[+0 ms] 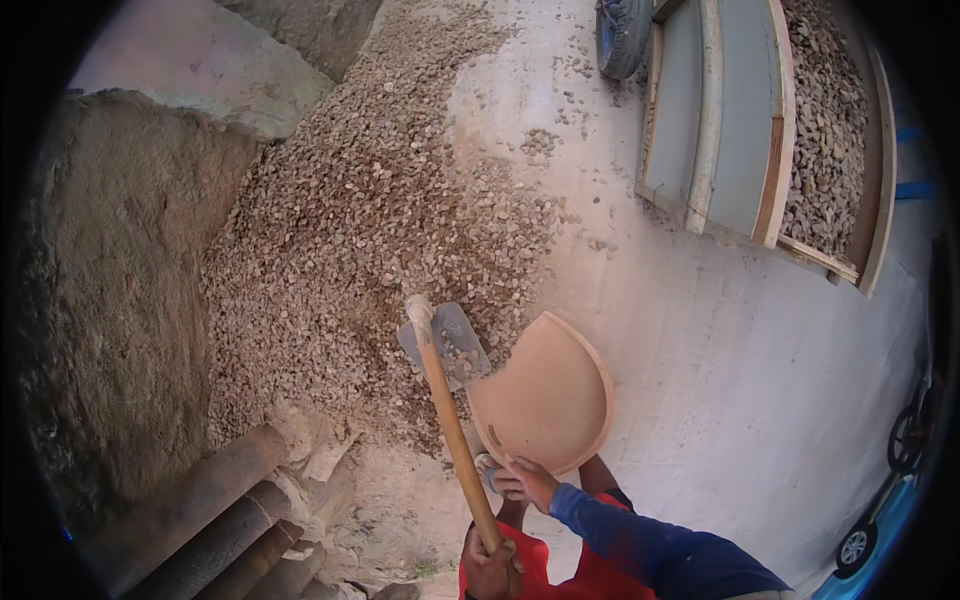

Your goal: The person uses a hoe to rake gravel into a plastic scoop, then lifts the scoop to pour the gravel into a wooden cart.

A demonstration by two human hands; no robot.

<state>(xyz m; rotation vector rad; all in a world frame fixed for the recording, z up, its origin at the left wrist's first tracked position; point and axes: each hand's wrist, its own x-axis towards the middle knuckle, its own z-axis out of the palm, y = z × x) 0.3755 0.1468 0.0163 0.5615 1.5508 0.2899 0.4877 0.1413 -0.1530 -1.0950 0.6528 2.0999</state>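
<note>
A hoe with a wooden handle [447, 410] slants up from the lower edge. Its grey metal blade [462, 347] rests at the edge of a gravel pile [370, 220], with a few stones on it. Low on the handle, my left hand [490, 568] is closed around the wood. My right hand [528, 482], in a blue sleeve, is beside the near rim of a shallow tan pan [545, 395], its fingers stretched toward the hoe handle. Contact with the rim is hard to tell. The pan's cut-away side faces the blade and gravel.
Several thick pipes or logs [215, 490] lie at lower left, below a rough earth bank [130, 290] and stone slab [200, 60]. At upper right stands a wooden-sided cart [740, 130] holding gravel, with a tyre [625, 40]. A blue wheeled object [870, 545] is at lower right.
</note>
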